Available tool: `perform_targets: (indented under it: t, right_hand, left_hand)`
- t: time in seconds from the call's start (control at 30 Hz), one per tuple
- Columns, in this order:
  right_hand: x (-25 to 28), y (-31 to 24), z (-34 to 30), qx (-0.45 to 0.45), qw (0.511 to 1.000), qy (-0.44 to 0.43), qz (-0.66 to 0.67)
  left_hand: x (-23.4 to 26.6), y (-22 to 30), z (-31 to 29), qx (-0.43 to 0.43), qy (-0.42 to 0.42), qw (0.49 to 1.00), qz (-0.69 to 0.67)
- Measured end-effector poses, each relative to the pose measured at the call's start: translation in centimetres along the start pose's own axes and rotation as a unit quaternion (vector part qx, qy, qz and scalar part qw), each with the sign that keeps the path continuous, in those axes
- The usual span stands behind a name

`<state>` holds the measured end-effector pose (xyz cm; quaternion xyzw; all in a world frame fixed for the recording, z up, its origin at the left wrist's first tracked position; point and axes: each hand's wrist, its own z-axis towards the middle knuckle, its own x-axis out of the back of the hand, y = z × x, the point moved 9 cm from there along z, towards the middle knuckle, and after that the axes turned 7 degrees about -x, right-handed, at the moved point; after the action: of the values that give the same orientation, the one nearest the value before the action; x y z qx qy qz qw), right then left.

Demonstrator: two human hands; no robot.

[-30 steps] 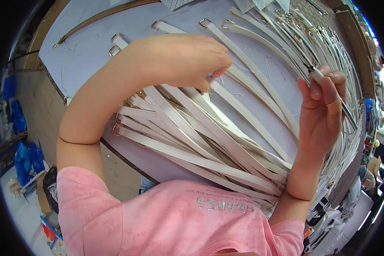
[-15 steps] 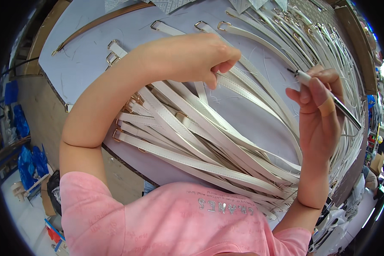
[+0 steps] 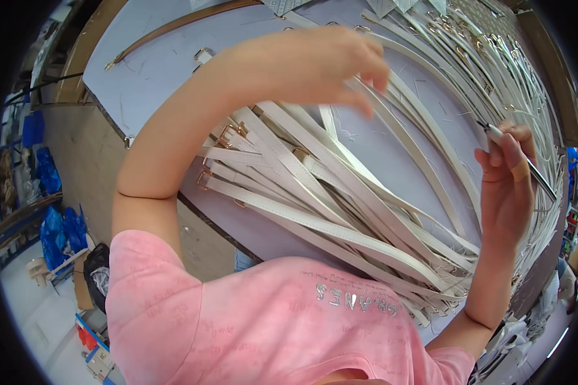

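Observation:
My left hand is raised over the far part of the table, blurred by motion, with its fingers apart and nothing visible in them. White straps with stitched edges pass just beneath and beside its fingertips. On the right, my right hand grips a slim pen-like tool with a pale grip, a dark thin tip and a silver-and-black shaft. That tip points up and left, near several white straps. A thin bandage wraps one finger of this hand. Between my arms lies a heap of white straps with gold buckles.
More white straps with buckles are massed along the right side. A brown strap lies at the far left of the pale table, which has loose threads on it. Blue plastic bags hang beyond its left edge.
My left hand has loosened from a closed grip at a white strap, and its fingers have spread. The whole view has shifted slightly. My right hand still holds the pen-like tool.

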<state>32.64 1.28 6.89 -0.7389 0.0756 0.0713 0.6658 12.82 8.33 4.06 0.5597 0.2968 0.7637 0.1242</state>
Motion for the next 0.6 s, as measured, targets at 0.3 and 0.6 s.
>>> perform_targets:
  t: [0.3, 0.6]
  right_hand:
    - [6.3, -4.5, -7.1, 0.036, 0.996, 0.071, 0.045]
    - [10.6, -1.8, -14.4, 0.088, 0.968, 0.131, 0.193]
  left_hand:
    - [-2.5, -0.8, 1.8, 0.055, -0.211, 0.958, 0.188]
    - [-1.8, 1.3, 0.7, -0.053, -0.034, 0.974, 0.217]
